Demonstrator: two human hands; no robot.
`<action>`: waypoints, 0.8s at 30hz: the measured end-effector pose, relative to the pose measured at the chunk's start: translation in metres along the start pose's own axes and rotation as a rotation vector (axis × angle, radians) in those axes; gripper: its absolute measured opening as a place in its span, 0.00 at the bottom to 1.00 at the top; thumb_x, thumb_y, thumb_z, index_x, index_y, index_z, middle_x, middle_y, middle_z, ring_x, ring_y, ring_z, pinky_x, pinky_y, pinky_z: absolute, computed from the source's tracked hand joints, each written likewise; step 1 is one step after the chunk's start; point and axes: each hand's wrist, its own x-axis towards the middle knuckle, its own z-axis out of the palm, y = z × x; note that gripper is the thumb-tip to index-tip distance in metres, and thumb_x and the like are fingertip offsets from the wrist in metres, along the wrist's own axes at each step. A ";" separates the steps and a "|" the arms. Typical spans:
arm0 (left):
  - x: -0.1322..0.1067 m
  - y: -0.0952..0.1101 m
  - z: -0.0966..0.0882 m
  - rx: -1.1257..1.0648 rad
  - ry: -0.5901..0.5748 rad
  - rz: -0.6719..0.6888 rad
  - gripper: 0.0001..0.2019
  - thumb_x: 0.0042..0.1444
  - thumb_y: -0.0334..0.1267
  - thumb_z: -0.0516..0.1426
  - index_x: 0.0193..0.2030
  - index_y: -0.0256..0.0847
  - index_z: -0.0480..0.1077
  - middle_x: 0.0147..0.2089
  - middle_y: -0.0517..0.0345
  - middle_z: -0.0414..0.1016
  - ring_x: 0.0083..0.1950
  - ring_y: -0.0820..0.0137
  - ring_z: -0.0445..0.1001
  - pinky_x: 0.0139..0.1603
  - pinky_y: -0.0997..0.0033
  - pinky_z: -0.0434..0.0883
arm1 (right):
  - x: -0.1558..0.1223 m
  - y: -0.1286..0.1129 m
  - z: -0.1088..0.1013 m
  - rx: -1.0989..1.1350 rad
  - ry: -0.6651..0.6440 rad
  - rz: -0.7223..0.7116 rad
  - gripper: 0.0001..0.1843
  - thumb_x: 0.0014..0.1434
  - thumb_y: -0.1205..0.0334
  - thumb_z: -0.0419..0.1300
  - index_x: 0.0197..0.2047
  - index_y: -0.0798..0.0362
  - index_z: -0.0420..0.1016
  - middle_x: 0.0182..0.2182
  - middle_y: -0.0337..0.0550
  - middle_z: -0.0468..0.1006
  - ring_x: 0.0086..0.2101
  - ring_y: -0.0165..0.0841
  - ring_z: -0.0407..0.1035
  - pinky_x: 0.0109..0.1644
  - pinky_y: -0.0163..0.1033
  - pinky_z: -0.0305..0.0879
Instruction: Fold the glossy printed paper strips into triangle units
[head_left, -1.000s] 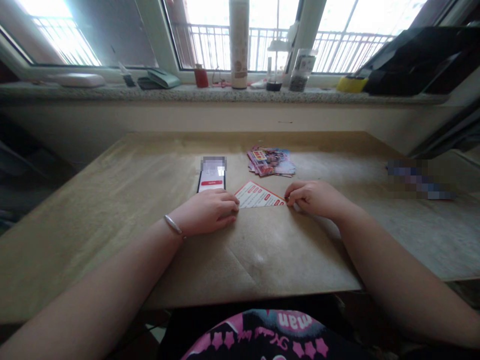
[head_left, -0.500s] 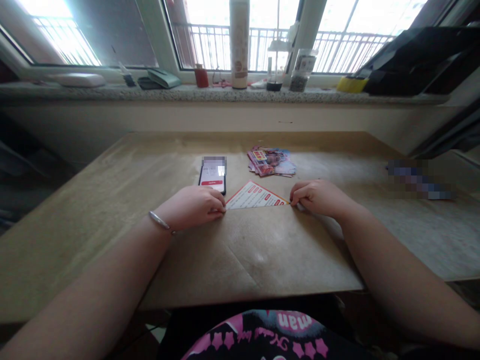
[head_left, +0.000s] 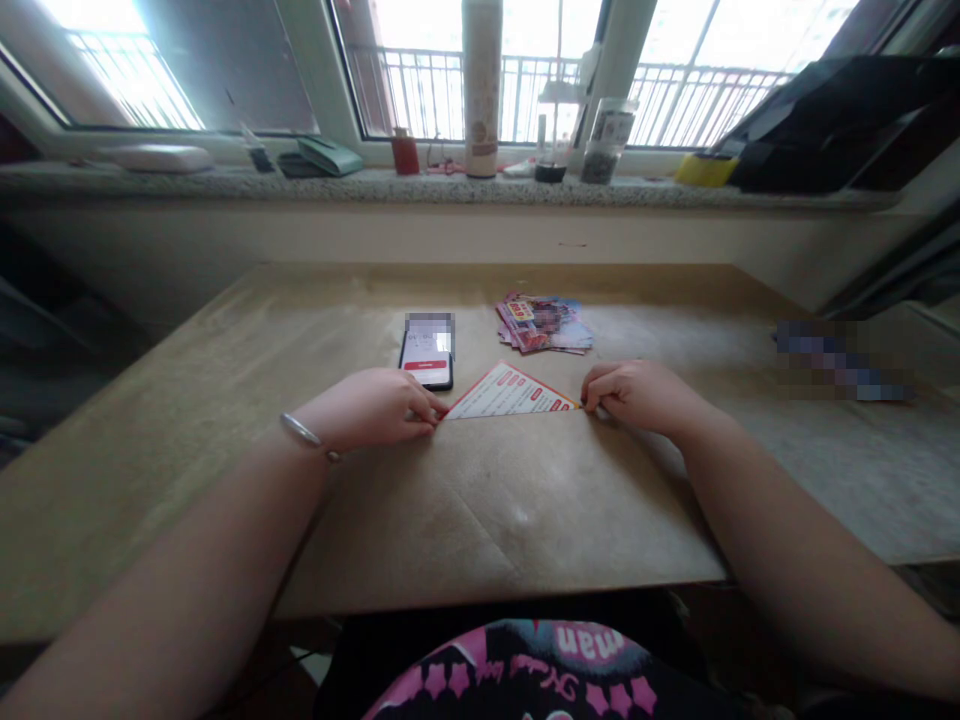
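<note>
In mid-frame, a folded paper triangle [head_left: 511, 394] lay on the bench [head_left: 420, 530]. The right hand [head_left: 630, 392] pinched its right corner; the left hand [head_left: 375, 408] bunched its fingers at the left corner, pinching or merely pressing, unclear. Opposite holds probably kept the edge straight.

There it is on the black shirt [head_left: 517, 665], "man" in big letters! The pink script [head_left: 531, 674] beside it is unclear; print on folded paper [head_left: 514, 392], phone [head_left: 427, 352] and leaflets [head_left: 546, 325]: too small to read.
</note>
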 end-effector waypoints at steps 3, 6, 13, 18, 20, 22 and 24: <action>-0.001 0.003 -0.002 -0.002 -0.018 -0.026 0.10 0.57 0.38 0.56 0.36 0.52 0.80 0.51 0.71 0.79 0.47 0.69 0.77 0.47 0.73 0.68 | 0.001 -0.003 0.000 -0.029 0.006 0.072 0.18 0.52 0.74 0.51 0.28 0.49 0.81 0.38 0.37 0.82 0.36 0.32 0.74 0.39 0.36 0.64; -0.001 0.009 -0.003 0.005 -0.016 -0.078 0.11 0.59 0.39 0.54 0.38 0.49 0.79 0.50 0.66 0.79 0.46 0.68 0.77 0.47 0.71 0.68 | 0.003 -0.009 0.003 -0.018 0.031 0.166 0.16 0.53 0.72 0.51 0.28 0.50 0.80 0.36 0.39 0.81 0.36 0.34 0.74 0.40 0.37 0.64; 0.004 0.027 0.009 0.029 0.130 -0.101 0.14 0.62 0.43 0.51 0.47 0.46 0.76 0.46 0.57 0.77 0.44 0.67 0.75 0.42 0.70 0.69 | 0.015 -0.032 0.020 0.094 0.170 0.181 0.18 0.63 0.56 0.52 0.49 0.52 0.79 0.46 0.48 0.78 0.45 0.39 0.71 0.49 0.42 0.67; 0.009 0.038 0.015 0.018 0.184 0.001 0.14 0.63 0.42 0.52 0.49 0.46 0.75 0.45 0.56 0.77 0.44 0.66 0.74 0.43 0.69 0.70 | 0.021 -0.036 0.030 0.019 0.175 0.120 0.22 0.61 0.52 0.56 0.55 0.51 0.76 0.50 0.51 0.74 0.51 0.44 0.67 0.57 0.49 0.64; 0.010 0.039 0.018 0.016 0.203 0.019 0.14 0.64 0.42 0.51 0.51 0.46 0.75 0.44 0.56 0.77 0.43 0.67 0.75 0.42 0.69 0.70 | 0.022 -0.033 0.032 0.001 0.185 0.096 0.21 0.62 0.53 0.56 0.56 0.49 0.75 0.50 0.50 0.74 0.51 0.44 0.66 0.57 0.49 0.64; 0.012 0.039 0.021 0.013 0.234 0.036 0.15 0.64 0.41 0.51 0.53 0.45 0.74 0.47 0.55 0.77 0.45 0.66 0.75 0.45 0.68 0.71 | 0.021 -0.032 0.032 -0.036 0.196 0.089 0.20 0.63 0.53 0.55 0.56 0.46 0.75 0.50 0.49 0.74 0.50 0.45 0.65 0.55 0.51 0.64; 0.014 0.038 0.025 0.011 0.283 0.075 0.15 0.64 0.39 0.51 0.54 0.43 0.72 0.54 0.53 0.74 0.51 0.66 0.73 0.50 0.67 0.71 | 0.021 -0.032 0.030 -0.073 0.199 0.091 0.19 0.63 0.53 0.55 0.55 0.41 0.76 0.48 0.48 0.74 0.48 0.44 0.65 0.53 0.51 0.64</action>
